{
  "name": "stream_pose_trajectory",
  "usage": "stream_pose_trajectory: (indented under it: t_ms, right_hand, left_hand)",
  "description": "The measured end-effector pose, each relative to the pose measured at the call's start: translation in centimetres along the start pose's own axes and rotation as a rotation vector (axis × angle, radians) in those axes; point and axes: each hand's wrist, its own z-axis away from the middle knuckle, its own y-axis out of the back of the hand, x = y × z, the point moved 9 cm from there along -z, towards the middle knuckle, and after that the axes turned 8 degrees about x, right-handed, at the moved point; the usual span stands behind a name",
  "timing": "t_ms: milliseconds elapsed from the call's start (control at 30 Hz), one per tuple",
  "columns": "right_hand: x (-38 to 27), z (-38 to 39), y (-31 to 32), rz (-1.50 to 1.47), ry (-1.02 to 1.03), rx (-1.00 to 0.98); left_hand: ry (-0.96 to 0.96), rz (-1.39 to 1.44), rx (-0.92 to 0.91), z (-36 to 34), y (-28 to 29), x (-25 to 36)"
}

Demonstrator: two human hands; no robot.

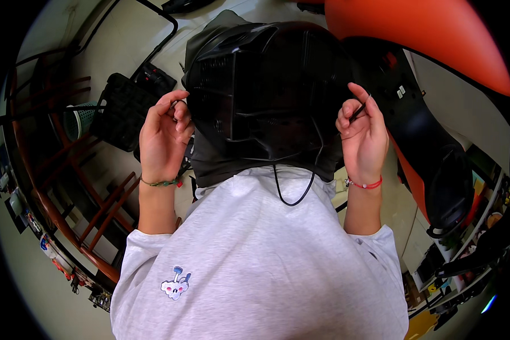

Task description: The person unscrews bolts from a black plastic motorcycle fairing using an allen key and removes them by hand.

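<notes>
A large glossy black moulded plastic piece (272, 85) lies across my lap, its ribs and recesses facing up. My left hand (165, 133) is raised at its left side, fingers curled. A small dark thing (178, 103) shows between the fingertips, too small to name. Opposite, my right hand (364, 136) pinches a short thin dark rod (357, 112) between thumb and fingers, beside the piece's right edge. Whether either hand touches the plastic, I cannot tell. A thin black cord (293, 204) loops from the near edge of the piece over my light grey shirt.
To the right stands a vehicle with an orange body panel (419, 34) and a long black part (419, 113). On the left floor lies a black case (122, 110), near a pale green basket (80, 120) and reddish-brown wooden furniture (62, 209). Cluttered shelves (464, 266) line the lower right.
</notes>
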Motion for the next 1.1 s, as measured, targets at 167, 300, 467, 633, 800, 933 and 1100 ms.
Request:
stream_pose_trajectory:
  t_ms: [167, 300, 467, 633, 800, 933, 1100]
  right_hand:
    - [-0.4, 0.4, 0.2, 0.039, 0.038, 0.066]
    - [-0.6, 0.8, -0.5, 0.111, 0.089, -0.064]
    - [-0.4, 1.2, -1.7, 0.178, 0.1, -0.15]
    - [0.0, 1.7, -2.5, 0.243, 0.15, -0.235]
    - [0.2, 2.5, -3.7, 0.406, 0.277, -0.26]
    - [0.2, 2.8, -3.9, 0.469, 0.3, -0.289]
    - [0.8, 3.3, -4.9, 0.372, 0.09, -0.229]
  left_hand:
    - [-0.06, -0.116, -0.012, 0.6, -1.3, 0.2]
    - [-0.023, -0.158, -0.092, 1.1, -1.7, 0.0]
    - [-0.011, -0.198, -0.163, 1.6, -2.4, -0.4]
    - [-0.027, -0.195, -0.077, 1.7, -2.0, -0.3]
    - [-0.042, -0.21, -0.043, 1.9, -2.1, 0.1]
    - [-0.017, -0.187, -0.085, 1.5, -1.1, -0.3]
    - [-0.035, -0.29, -0.045, 1.7, -0.8, -0.3]
